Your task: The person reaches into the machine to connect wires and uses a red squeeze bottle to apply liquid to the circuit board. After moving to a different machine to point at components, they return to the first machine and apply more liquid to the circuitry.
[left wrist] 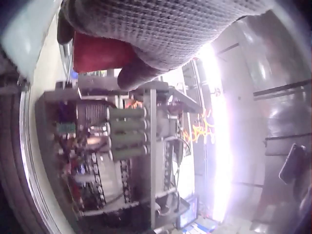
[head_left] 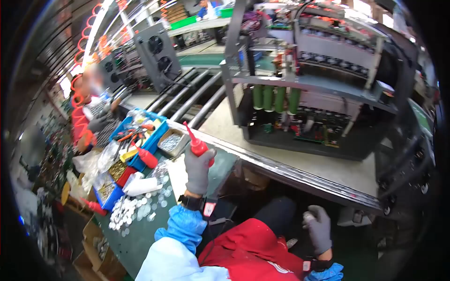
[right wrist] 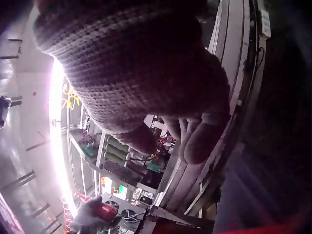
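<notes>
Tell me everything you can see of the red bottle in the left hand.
The red bottle is a small squeeze type, plastic by its look, with a long tapered red nozzle pointing up and slightly left. The grey-gloved left hand grips its body, hiding the lower part. It is held roughly upright above the green bench, touching only the glove.

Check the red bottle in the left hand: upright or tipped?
Roughly upright: the red bottle stands in the left hand, its nozzle pointing up and leaning slightly left.
</notes>
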{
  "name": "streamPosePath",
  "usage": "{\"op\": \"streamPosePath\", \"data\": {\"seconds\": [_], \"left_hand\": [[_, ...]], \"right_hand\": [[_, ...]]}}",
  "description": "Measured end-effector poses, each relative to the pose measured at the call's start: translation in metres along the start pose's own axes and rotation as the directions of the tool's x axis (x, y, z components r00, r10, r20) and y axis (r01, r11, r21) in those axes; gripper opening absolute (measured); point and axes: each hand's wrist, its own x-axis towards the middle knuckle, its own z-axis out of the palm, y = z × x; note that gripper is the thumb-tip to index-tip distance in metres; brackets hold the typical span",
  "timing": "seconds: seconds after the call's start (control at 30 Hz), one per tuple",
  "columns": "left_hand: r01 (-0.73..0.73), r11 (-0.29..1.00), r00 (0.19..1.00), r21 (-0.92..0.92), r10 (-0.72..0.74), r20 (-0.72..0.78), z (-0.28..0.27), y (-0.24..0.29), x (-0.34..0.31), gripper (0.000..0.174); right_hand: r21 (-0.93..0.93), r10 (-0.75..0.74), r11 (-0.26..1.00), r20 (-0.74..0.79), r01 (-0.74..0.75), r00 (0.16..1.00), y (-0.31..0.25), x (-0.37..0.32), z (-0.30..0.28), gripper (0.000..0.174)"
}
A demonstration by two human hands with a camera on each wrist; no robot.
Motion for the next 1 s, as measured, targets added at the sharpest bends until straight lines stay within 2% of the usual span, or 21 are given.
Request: {"op": "streamPosePath", "data": {"seconds": [0.1, 0.17, 0.2, 0.27, 0.3, 0.33, 0.37, 0.43, 0.5, 0.53, 0.57, 0.6, 0.63, 0.67, 0.7, 0.77, 0.83, 0.87, 0.9, 0.97, 1.0], "left_hand": [[-0.024, 0.997, 0.993, 0.072, 0.032, -0.115, -0.016, -0.036, 0.034, 0.028], [-0.026, 0.997, 0.974, 0.068, 0.041, -0.223, -0.02, -0.057, 0.055, 0.028], [-0.01, 0.975, 0.951, 0.221, 0.077, -0.3, -0.037, -0.09, 0.069, 0.029], [-0.09, 0.981, 0.928, 0.171, 0.145, -0.344, -0.04, -0.102, 0.075, 0.031], [-0.004, 0.954, 0.926, 0.3, 0.117, -0.359, -0.04, -0.097, 0.071, 0.042], [-0.033, 0.885, 0.904, 0.464, 0.224, -0.363, -0.043, -0.105, 0.072, 0.048], [-0.021, 0.925, 0.922, 0.379, 0.164, -0.35, -0.037, -0.095, 0.067, 0.049], [0.026, 0.909, 0.934, 0.415, 0.126, -0.334, -0.043, -0.102, 0.068, 0.044], [0.09, 0.902, 0.942, 0.421, 0.06, -0.33, -0.057, -0.106, 0.066, 0.058], [0.078, 0.942, 0.96, 0.326, 0.017, -0.278, -0.055, -0.101, 0.063, 0.061], [0.079, 0.971, 0.974, 0.226, -0.027, -0.225, -0.053, -0.097, 0.062, 0.064], [0.137, 0.944, 0.975, 0.3, -0.076, -0.207, -0.062, -0.091, 0.057, 0.058], [0.188, 0.908, 0.974, 0.375, -0.124, -0.189, -0.069, -0.086, 0.052, 0.052], [0.075, 0.957, 0.979, 0.28, -0.017, -0.205, -0.052, -0.062, 0.036, 0.047], [-0.05, 0.981, 0.972, 0.188, 0.091, -0.218, -0.034, -0.037, 0.019, 0.043], [-0.072, 0.979, 0.924, 0.19, 0.137, -0.356, -0.014, -0.031, -0.007, 0.034], [0.0, 0.996, 1.0, 0.084, 0.003, -0.029, 0.009, -0.015, -0.032, 0.028], [0.022, 0.977, 0.995, 0.211, -0.041, 0.087, 0.024, -0.015, -0.039, 0.024], [0.154, 0.978, 0.961, 0.144, -0.182, 0.208, 0.05, -0.005, -0.051, 0.022], [0.06, 0.973, 0.885, 0.223, -0.155, 0.439, 0.084, -0.021, -0.058, 0.034], [-0.094, 0.937, 0.851, 0.335, -0.099, 0.515, 0.096, -0.041, -0.057, 0.036]], "right_hand": [[-0.014, 0.019, 1.0, -0.06, -0.02, 0.998, -0.013, 0.046, -0.014, 0.036], [0.014, -0.049, 0.999, -0.104, 0.051, 0.993, -0.005, 0.078, -0.03, 0.037], [0.06, -0.05, 0.996, -0.199, 0.063, 0.979, -0.01, 0.088, -0.029, 0.038], [-0.082, -0.205, 0.978, -0.216, 0.191, 0.955, 0.004, 0.118, -0.047, 0.038], [-0.053, -0.127, 0.992, -0.197, 0.119, 0.972, 0.004, 0.128, -0.054, 0.04], [-0.049, -0.178, 0.984, -0.231, 0.172, 0.957, 0.026, 0.145, -0.06, 0.038], [-0.055, -0.228, 0.974, -0.271, 0.221, 0.935, 0.044, 0.158, -0.064, 0.037], [-0.14, -0.265, 0.962, -0.242, 0.236, 0.933, 0.049, 0.167, -0.065, 0.036], [-0.131, -0.245, 0.967, -0.234, 0.22, 0.941, 0.058, 0.17, -0.067, 0.037], [-0.081, -0.213, 0.977, -0.264, 0.198, 0.941, 0.069, 0.172, -0.07, 0.038], [-0.127, -0.199, 0.977, -0.247, 0.172, 0.948, 0.038, 0.156, -0.059, 0.037], [-0.057, -0.13, 0.991, -0.249, 0.12, 0.96, 0.04, 0.154, -0.057, 0.037], [-0.015, -0.171, 0.985, -0.261, 0.173, 0.95, 0.03, 0.151, -0.051, 0.036], [-0.271, -0.271, 0.941, -0.252, 0.201, 0.929, 0.018, 0.148, -0.05, 0.033], [-0.225, -0.284, 0.948, -0.266, 0.227, 0.921, 0.019, 0.15, -0.05, 0.029], [-0.283, -0.319, 0.928, -0.269, 0.242, 0.909, 0.024, 0.151, -0.053, 0.03], [-0.296, -0.305, 0.928, -0.255, 0.226, 0.918, 0.006, 0.141, -0.05, 0.031], [-0.275, -0.301, 0.934, -0.257, 0.229, 0.918, 0.007, 0.14, -0.052, 0.032], [-0.254, -0.301, 0.938, -0.258, 0.236, 0.918, 0.011, 0.141, -0.052, 0.032], [-0.236, -0.309, 0.938, -0.249, 0.252, 0.918, 0.015, 0.144, -0.052, 0.033], [-0.24, -0.315, 0.936, -0.244, 0.258, 0.917, 0.015, 0.145, -0.052, 0.033]]}}
